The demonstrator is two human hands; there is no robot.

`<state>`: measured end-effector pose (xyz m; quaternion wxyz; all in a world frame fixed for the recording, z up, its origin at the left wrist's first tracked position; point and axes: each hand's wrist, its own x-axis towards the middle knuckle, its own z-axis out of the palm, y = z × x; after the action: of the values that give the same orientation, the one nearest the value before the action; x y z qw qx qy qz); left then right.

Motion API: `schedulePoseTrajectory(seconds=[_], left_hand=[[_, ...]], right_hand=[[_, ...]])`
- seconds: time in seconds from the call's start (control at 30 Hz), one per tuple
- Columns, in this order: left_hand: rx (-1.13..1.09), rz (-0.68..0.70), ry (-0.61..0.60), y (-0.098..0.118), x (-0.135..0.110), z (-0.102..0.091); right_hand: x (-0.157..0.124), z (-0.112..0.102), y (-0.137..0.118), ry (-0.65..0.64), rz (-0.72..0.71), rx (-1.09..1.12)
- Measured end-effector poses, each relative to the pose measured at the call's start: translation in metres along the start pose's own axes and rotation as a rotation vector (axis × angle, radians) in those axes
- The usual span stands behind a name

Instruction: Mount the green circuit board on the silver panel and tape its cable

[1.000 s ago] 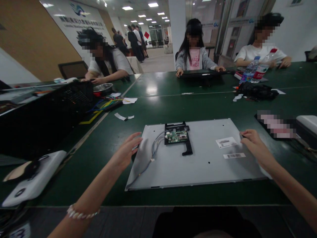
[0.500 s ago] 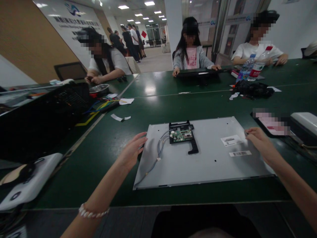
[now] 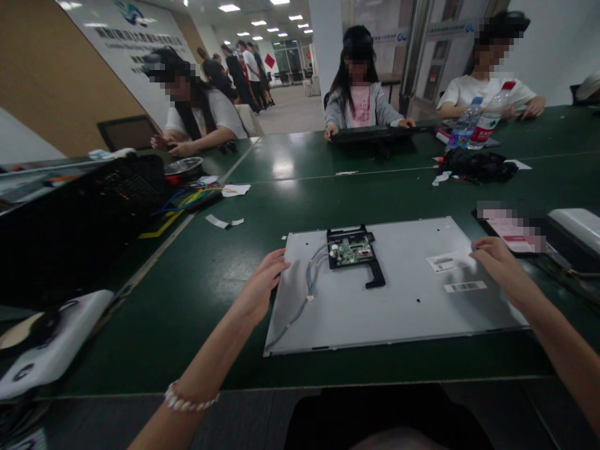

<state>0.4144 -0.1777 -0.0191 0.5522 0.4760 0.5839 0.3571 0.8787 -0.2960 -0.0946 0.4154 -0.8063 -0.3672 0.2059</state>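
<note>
A flat grey display panel (image 3: 347,319) lies back side up on the green table in front of me. On its upper part sits a green circuit board (image 3: 350,252) in a black plastic bracket (image 3: 375,273). Grey cables (image 3: 310,278) run from the board toward the panel's near left corner. My left hand (image 3: 265,281) holds the left edge, its thumb side hidden. At the right edge my right hand (image 3: 499,265) is closed in a pinch. Two white labels, one a barcode label (image 3: 465,287), are stuck near that side.
A phone (image 3: 509,231) and a white-topped device (image 3: 576,228) lie to the right. Bottles (image 3: 490,119) stand farther back by a black bundle (image 3: 480,165). At left are a large black panel (image 3: 79,231) and a white device (image 3: 60,350). Several people sit across the table.
The display panel has shifted slightly to the right, with both my hands moving along at its edges. The person at the far left has raised a hand a little.
</note>
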Motion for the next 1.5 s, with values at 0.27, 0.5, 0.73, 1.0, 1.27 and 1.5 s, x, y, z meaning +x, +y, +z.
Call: schedulePoseTrajectory(seconds=[0.27,0.5,0.73,1.0,1.27,1.5], left_hand=[[0.147,0.028,-0.053,0.012,-0.011,0.002],[0.448,0.35,-0.118,0.034,-0.002,0.024],[0.63,0.435,-0.517,0.037,0.042,0.058],[0.588,0.559,-0.616,0.021,0.063,0.058],[0.575,0.686,-0.584,0.015,0.054,0.062],[0.631,0.779,-0.637,0.015,0.032,0.077]], right_hand=[[0.0,-0.006,-0.006,-0.082,-0.102,-0.141],[-0.009,0.016,-0.054,-0.227,-0.486,-0.27],[-0.005,0.07,-0.109,-0.56,-0.763,-0.208],[0.009,0.115,-0.125,-0.753,-0.877,-0.142],[0.004,0.107,-0.127,-0.697,-0.894,-0.048],[-0.012,0.074,-0.108,-0.629,-0.883,-0.119]])
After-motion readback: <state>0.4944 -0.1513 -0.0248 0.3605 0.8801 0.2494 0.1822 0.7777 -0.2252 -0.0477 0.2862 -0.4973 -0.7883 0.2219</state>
